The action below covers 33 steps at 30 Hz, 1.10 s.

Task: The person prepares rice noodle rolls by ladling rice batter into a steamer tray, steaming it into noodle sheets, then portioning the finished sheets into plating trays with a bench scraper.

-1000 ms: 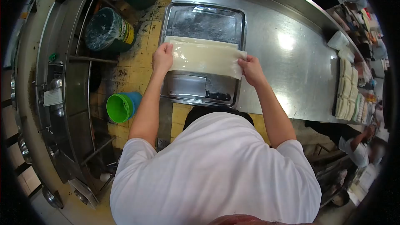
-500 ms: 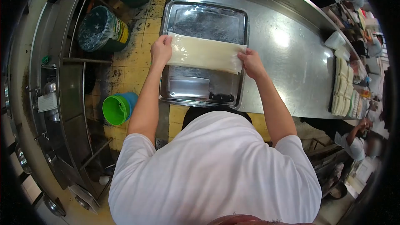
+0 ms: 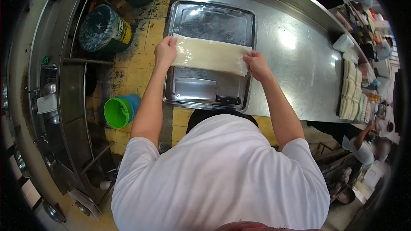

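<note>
A long, pale, glossy dough sheet (image 3: 209,54) stretches across the metal tray (image 3: 252,25), folded into a flat band. My left hand (image 3: 165,51) pinches its left end near the upper corner, at the tray's left rim. At the opposite end my right hand (image 3: 258,65) grips the right edge between thumb and fingers, by the tray's right rim. Below the sheet a cleaver (image 3: 195,88) lies flat in the tray, its black handle pointing right. The tray's upper part looks wet and shiny.
A steel counter (image 3: 291,72) extends right, with stacked pale folded bundles (image 3: 351,85) at its far end. On the tiled floor at left stand a green bucket (image 3: 117,112) and a plastic-covered dark bin (image 3: 100,28). Steel shelving (image 3: 75,102) lines the left; other people work at far right.
The right end of the sheet has shifted very slightly left with my right hand. My left hand keeps its hold, and the cleaver lies as before.
</note>
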{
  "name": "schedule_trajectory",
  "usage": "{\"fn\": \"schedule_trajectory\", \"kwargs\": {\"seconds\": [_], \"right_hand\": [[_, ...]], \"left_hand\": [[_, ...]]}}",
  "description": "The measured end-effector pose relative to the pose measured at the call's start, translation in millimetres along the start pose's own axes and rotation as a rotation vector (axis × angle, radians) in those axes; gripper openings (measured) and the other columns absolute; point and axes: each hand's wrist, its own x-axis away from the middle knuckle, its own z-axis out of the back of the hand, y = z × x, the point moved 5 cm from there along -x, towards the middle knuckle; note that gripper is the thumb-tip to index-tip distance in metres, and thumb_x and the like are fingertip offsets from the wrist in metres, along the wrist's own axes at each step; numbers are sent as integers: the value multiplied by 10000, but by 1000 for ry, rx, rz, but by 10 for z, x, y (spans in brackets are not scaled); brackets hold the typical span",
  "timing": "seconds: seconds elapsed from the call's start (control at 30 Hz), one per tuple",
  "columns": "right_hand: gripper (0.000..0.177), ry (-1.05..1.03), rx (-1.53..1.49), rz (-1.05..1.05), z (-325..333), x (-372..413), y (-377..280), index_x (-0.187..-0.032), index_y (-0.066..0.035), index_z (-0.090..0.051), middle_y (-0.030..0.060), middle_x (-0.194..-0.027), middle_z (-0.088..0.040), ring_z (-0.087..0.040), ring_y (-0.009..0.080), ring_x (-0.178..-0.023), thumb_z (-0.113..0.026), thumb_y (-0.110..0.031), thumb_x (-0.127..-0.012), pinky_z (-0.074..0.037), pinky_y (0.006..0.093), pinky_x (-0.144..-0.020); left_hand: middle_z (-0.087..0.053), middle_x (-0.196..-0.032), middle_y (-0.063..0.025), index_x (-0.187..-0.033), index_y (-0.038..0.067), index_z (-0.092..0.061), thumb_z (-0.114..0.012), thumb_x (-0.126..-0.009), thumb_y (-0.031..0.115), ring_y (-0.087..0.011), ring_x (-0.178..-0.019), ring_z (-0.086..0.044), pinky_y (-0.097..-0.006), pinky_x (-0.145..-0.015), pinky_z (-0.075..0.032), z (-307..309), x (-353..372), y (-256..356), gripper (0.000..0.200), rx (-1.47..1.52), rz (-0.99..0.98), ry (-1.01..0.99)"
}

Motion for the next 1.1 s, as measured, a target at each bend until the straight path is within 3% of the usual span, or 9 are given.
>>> {"fn": "schedule_trajectory", "kwargs": {"seconds": [0.17,0.37,0.47,0.53,0.73,0.97,1.1], "right_hand": [[304,6,81,-57,11,-67,115,-1184,70,-643,90,-952,-683,-603,139,-729,-610,-75,-918,-484,301,-606],[437,131,91,-22,75,57,60,-1303,71,-592,131,-1005,-679,-640,188,-817,-610,-84,-895,-532,335,-638],[470,175,268,-38,129,191,36,-1329,44,-586,155,-1045,-701,-675,231,-890,-617,-111,-886,-552,364,-744],[461,224,475,125,185,255,11,-1294,32,-615,190,-1093,-713,-692,285,-973,-633,-150,-872,-543,385,-841],[384,194,666,236,120,761,1,-1180,38,-667,221,-1058,-718,-695,330,-996,-644,-179,-864,-536,382,-879],[360,-47,536,229,-118,1041,381,-1192,54,-654,237,-1061,-714,-702,322,-989,-651,-138,-887,-538,380,-877],[366,-73,583,258,-86,1196,349,-1203,49,-653,254,-1091,-700,-699,333,-993,-655,-135,-886,-541,383,-870]], "left_hand": [[-718,-1049,-189,-1147,92,-692,-615,-945,352,-389,-1014,-667,-459,-878,-512,-53,22,-36,338,-110,8,1],[-678,-1181,-226,-1307,80,-592,-657,-906,362,-405,-1093,-639,-466,-940,-495,52,194,29,494,-233,58,-150],[-665,-1208,-226,-1320,60,-557,-688,-879,323,-407,-1110,-631,-475,-949,-489,122,357,51,530,-337,53,-186],[-672,-1181,-225,-1295,46,-557,-706,-864,280,-404,-1106,-633,-479,-944,-491,167,406,-5,512,-321,50,-204],[-707,-1071,-201,-1229,74,-613,-696,-872,246,-393,-1041,-655,-475,-887,-509,378,508,10,405,-378,76,-142],[-732,-951,-129,-1141,110,-680,-679,-882,223,-346,-915,-682,-457,-808,-522,286,727,80,282,-271,-20,-59],[-731,-918,-128,-1123,108,-695,-671,-886,218,-345,-844,-686,-447,-759,-524,482,906,113,262,-141,-20,109]]}}
